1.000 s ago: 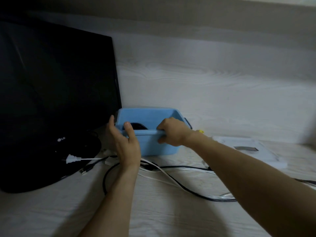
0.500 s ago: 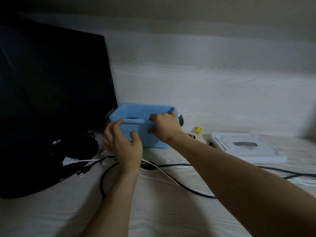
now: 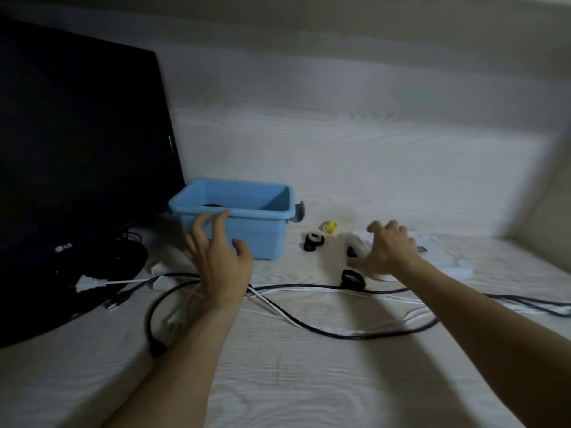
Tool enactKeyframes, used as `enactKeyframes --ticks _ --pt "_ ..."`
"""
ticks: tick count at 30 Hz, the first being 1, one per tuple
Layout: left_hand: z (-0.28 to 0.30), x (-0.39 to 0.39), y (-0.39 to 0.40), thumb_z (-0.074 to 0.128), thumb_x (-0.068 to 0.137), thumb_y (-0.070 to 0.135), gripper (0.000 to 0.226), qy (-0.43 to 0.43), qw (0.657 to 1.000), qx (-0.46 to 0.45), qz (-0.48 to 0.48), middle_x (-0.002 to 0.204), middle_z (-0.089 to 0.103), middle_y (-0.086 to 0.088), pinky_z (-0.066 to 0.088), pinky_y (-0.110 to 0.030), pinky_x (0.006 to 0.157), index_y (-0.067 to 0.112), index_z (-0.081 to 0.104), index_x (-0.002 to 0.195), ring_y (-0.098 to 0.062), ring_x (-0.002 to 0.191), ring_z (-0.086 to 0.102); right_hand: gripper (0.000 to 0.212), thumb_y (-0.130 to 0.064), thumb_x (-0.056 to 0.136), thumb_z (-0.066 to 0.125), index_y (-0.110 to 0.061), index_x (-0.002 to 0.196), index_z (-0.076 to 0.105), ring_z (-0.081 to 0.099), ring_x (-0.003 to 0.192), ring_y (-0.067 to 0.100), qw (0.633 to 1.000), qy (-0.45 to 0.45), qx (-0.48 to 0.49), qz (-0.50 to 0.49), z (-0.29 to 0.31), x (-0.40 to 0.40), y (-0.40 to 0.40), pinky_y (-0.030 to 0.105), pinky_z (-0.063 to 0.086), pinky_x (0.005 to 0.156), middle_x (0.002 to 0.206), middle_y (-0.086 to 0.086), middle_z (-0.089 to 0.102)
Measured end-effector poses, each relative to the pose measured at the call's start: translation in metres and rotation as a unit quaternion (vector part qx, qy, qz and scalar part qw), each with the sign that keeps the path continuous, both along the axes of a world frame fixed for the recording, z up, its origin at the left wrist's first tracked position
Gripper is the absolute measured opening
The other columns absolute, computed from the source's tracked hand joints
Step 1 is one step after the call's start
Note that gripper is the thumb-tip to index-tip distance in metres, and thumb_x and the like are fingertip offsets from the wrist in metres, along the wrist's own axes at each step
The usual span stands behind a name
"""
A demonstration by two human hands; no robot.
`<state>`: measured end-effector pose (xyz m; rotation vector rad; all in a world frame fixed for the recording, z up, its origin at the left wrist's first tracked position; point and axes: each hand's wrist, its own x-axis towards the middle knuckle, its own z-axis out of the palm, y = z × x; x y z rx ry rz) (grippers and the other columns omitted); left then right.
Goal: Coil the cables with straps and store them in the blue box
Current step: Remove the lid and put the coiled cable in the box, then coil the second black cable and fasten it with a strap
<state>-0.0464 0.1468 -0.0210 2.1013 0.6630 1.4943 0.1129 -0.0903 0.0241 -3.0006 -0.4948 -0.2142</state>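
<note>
Blue box (image 3: 247, 239), black cable (image 3: 355, 333), white wood-grain table (image 3: 309, 381).

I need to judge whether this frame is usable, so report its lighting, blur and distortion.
Head view: dim, bluish light; soft shadows under both forearms; right hand and the far right edge motion-blurred; wide-angle bending of the LG monitor; blue box and black cable fairly sharp.

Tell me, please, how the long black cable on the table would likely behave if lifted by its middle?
The black cable lies in loose curves, so it probably droops limply. It crosses the white cable, so lifting may drag that along.
</note>
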Motion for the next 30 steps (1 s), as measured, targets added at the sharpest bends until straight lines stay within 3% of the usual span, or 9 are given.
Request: enactKeyframes --ticks 3,6,9,14,17,21,25,28,30 --pt "-0.003 0.005 -0.020 0.046 0.077 0.019 0.027 -0.012 0.993 0.037 -0.116 0.109 0.053 -0.009 0.046 -0.044 0.093 0.012 0.065 0.094 -0.029 0.102 0.054 0.072 -0.057 0.076 0.069 -0.016 0.131 0.049 0.051 0.120 0.034 1.000 0.011 -0.002 -0.010 -0.015 0.004 -0.027 0.041 0.047 0.093 0.127 0.014 0.055" --pt "-0.009 0.011 -0.034 0.049 0.080 0.018 0.019 0.052 0.976 0.046 -0.205 0.102 0.051 0.000 0.046 -0.033 0.089 0.015 0.066 0.088 -0.021 0.096 0.056 0.037 -0.045 0.083 0.063 -0.011 0.099 0.067 0.065 0.093 0.032 0.998 -0.055 -0.001 0.020 -0.016 0.002 -0.039 0.034 0.052 0.071 0.095 0.014 0.066" --pt "-0.014 0.013 -0.036 0.056 0.084 0.008 0.015 0.106 0.956 0.060 -0.268 0.100 0.051 0.003 0.045 -0.029 0.089 0.016 0.068 0.088 -0.018 0.097 0.056 0.024 -0.033 0.077 0.067 -0.010 0.077 0.067 0.053 0.064 0.029 0.994 -0.110 0.006 0.024 -0.003 0.001 -0.049 0.028 0.041 0.057 0.072 0.009 0.058" --pt "-0.014 0.011 -0.042 0.061 0.087 0.005 0.017 0.194 0.923 0.074 -0.325 0.097 0.058 0.006 0.045 -0.028 0.089 0.019 0.069 0.088 -0.012 0.098 0.053 0.015 -0.022 0.079 0.064 -0.008 0.073 0.063 0.042 0.059 0.027 0.987 -0.130 0.087 -0.030 0.013 0.018 -0.070 0.029 0.034 0.056 0.068 0.010 0.053" --pt "-0.015 0.009 -0.045 0.064 0.088 0.012 0.013 0.235 0.906 0.068 -0.347 0.096 0.059 0.010 0.044 -0.019 0.086 0.023 0.070 0.091 -0.006 0.097 0.054 0.018 -0.023 0.083 0.067 -0.006 0.089 0.070 0.056 0.072 0.033 0.986 -0.113 0.118 -0.028 -0.002 0.033 -0.080 0.030 0.038 0.062 0.086 0.018 0.069" --pt "-0.014 0.008 -0.046 0.068 0.087 0.022 0.007 0.279 0.891 0.061 -0.353 0.091 0.058 0.011 0.044 -0.020 0.083 0.024 0.071 0.092 -0.004 0.093 0.053 0.031 -0.022 0.089 0.068 -0.005 0.116 0.071 0.063 0.109 0.035 0.984 -0.066 0.159 0.056 -0.025 0.027 -0.079 0.035 0.047 0.091 0.119 0.018 0.068" --pt "-0.012 0.007 -0.048 0.070 0.087 0.028 0.018 0.329 0.878 0.086 -0.338 0.097 0.058 0.007 0.047 -0.030 0.090 0.024 0.073 0.104 -0.010 0.098 0.053 0.010 -0.010 0.088 0.069 -0.009 0.095 0.077 0.067 0.085 0.022 0.941 -0.082 0.241 0.224 -0.021 -0.020 -0.057 0.036 0.053 0.078 0.094 0.008 0.072" --pt "-0.010 0.006 -0.050 0.066 0.091 0.033 0.027 0.358 0.869 0.117 -0.322 0.102 0.056 0.007 0.045 -0.034 0.093 0.025 0.071 0.115 -0.011 0.102 0.052 0.003 -0.020 0.085 0.075 -0.020 0.088 0.076 0.065 0.078 0.006 0.902 0.042 0.294 0.313 -0.014 -0.065 -0.047 0.025 0.052 0.068 0.088 -0.007 0.071" --pt "-0.011 0.007 -0.052 0.064 0.091 0.035 0.028 0.355 0.871 0.125 -0.317 0.103 0.057 0.006 0.046 -0.036 0.093 0.024 0.071 0.116 -0.012 0.103 0.053 0.022 -0.034 0.075 0.084 -0.023 0.091 0.075 0.062 0.075 0.005 0.884 0.120 0.255 0.373 -0.019 -0.083 -0.044 0.013 0.044 0.065 0.088 -0.011 0.068"
